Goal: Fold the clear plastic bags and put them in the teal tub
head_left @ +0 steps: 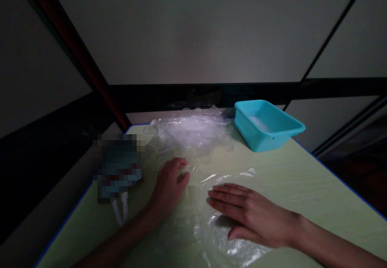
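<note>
A thin clear plastic bag (199,215) lies spread on the table in front of me. My right hand (246,211) rests flat on it, fingers stretched out to the left and thumb apart. Over the bag's left part is my left hand (173,181), its fingers loosely curled. A gap shows between its thumb and fingers, and I see nothing held there. Just beyond that hand, a heap of clear, crumpled plastic bags (193,133) spreads toward the table's back edge.
A turquoise plastic basin (263,139) with something whitish inside stands at the back right. On the left is a blurred-out object (119,171) with a white strap or cable (121,211) by it. The pale green table (314,191) has a blue edge, with light panels behind.
</note>
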`<state>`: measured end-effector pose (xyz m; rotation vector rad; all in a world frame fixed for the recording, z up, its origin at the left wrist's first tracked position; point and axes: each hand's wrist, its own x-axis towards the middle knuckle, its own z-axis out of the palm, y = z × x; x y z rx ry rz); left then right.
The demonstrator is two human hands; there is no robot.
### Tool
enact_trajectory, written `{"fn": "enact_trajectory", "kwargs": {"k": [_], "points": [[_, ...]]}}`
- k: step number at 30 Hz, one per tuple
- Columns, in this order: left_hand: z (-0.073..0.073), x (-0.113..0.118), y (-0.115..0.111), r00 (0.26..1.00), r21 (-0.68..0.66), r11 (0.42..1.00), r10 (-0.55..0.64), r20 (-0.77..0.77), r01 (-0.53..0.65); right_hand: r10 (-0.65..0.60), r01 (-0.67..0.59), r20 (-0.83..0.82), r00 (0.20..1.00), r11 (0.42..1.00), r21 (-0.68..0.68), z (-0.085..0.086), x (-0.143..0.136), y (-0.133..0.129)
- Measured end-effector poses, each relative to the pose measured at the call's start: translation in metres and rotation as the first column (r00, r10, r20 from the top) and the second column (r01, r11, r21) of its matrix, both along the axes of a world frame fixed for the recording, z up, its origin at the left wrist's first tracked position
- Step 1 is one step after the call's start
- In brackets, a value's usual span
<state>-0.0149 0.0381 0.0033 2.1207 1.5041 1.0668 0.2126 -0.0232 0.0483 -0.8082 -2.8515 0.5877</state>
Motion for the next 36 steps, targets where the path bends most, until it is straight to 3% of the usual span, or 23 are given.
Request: {"fn": "enact_trajectory", "kwargs": {"k": [5,13,19,24,28,31,36], "points": [[0.003,0.003,0.001,0.999,0.016,1.000,0.025,0.020,-0.025,-0.015,0.014,0.015,1.000,1.000,0.004,-0.001,0.000,-0.001],[0.020,0.013,-0.016,0.998,0.104,0.995,-0.021,0.062,0.015,-0.055,0.055,0.021,0.998,0.998,0.017,-0.004,-0.001,-0.002],[0.020,0.014,-0.029,0.985,0.221,0.960,-0.173,-0.018,0.173,-0.162,0.167,-0.076,0.984,0.984,0.061,-0.008,0.000,-0.001],[0.018,0.013,-0.037,0.927,0.218,0.901,-0.355,-0.122,0.374,-0.301,0.326,-0.234,0.924,0.942,0.078,-0.011,0.003,0.005],[0.020,0.010,-0.044,0.865,0.180,0.852,-0.455,-0.211,0.492,-0.296,0.324,-0.234,0.926,0.941,0.092,-0.014,0.005,0.009],[0.021,0.008,-0.045,0.868,0.177,0.853,-0.462,-0.180,0.490,-0.258,0.278,-0.172,0.951,0.955,0.104,-0.015,0.004,0.009],[0.018,0.009,-0.039,0.911,0.136,0.905,-0.384,-0.152,0.404,-0.260,0.272,-0.124,0.958,0.958,0.093,-0.016,0.002,0.010]]}}
